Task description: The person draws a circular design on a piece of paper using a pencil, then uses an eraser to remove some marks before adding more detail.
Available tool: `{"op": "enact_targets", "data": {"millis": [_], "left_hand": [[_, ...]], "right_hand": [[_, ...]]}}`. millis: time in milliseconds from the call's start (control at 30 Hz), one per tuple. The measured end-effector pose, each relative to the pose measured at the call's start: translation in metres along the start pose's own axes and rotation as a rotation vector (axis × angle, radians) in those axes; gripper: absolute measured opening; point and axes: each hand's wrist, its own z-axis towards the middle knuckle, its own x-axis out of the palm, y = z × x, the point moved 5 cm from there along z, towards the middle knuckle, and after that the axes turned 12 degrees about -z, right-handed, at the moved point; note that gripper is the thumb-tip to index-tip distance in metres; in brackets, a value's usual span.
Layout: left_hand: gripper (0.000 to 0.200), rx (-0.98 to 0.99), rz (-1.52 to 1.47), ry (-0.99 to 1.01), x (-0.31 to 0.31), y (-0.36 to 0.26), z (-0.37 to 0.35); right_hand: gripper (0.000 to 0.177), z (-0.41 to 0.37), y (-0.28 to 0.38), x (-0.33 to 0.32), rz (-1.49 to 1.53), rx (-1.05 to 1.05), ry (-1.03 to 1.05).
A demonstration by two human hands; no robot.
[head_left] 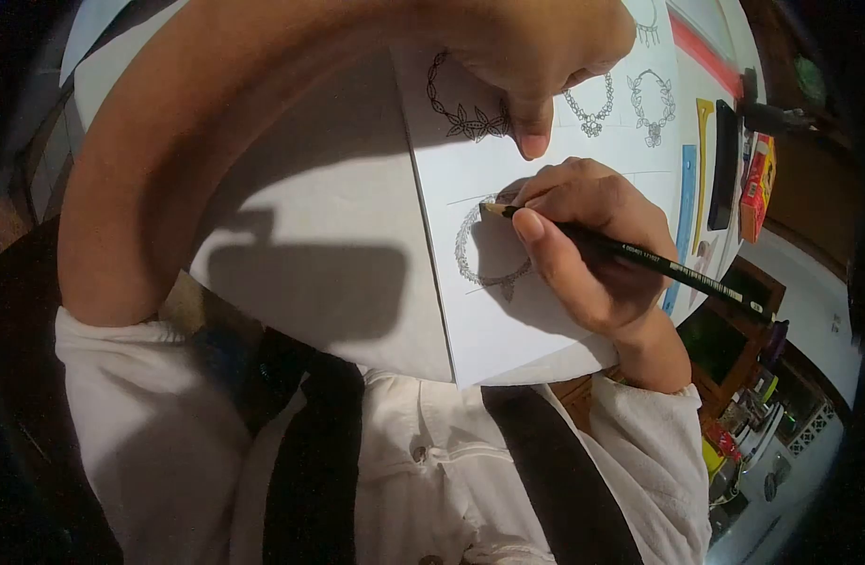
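A black pencil (654, 259) slanted over white paper (508, 344), its tip at the necklace drawing (464, 250) nearest the wearer. The right hand (602, 240) pinched it near the tip; the left hand (550, 56), mostly curled, pointed 1 digit down. A blue ruler (687, 193) lay rightward.

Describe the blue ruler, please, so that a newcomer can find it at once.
Start from the white sheet of necklace drawings. Just beyond its right edge, three long, narrow things lie side by side: the blue ruler, a yellow strip and a black object. The ruler is the only blue one and the nearest to the sheet.
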Motion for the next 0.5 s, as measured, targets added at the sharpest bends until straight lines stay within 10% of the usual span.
{"op": "enact_targets", "data": {"millis": [500], "left_hand": [[0.036,-0.024,0.025,-0.014,0.0013,-0.0036,0.0003]], "right_hand": [[0.012,0.0013,0.0002,0.0000,-0.018,-0.010,-0.004]]}}
